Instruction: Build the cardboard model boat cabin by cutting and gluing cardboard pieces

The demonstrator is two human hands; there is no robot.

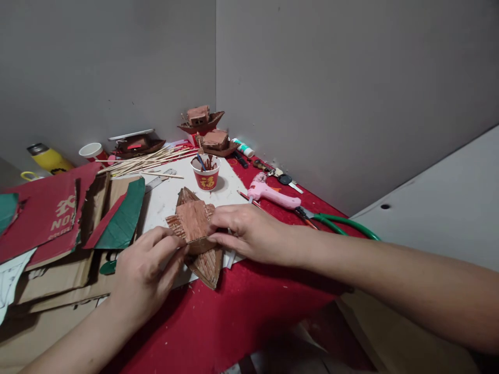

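Observation:
A small brown cardboard model boat lies on a white sheet near the front edge of the red-covered table. Its roof is a reddish-brown painted piece over the middle of the hull. My left hand pinches the roof's near left corner between thumb and fingers. On the opposite side, my right hand grips the roof's right edge, thumb below and fingers above. Both sets of fingertips hide parts of the roof's edges. Just behind the boat stands a red and white paper cup with brown paint and a brush inside.
Several finished-looking model boats stand by the wall. Thin wooden sticks lie behind the sheet. A pink glue gun and green-handled scissors are at right. Cut cardboard piles up at left, near a yellow bottle.

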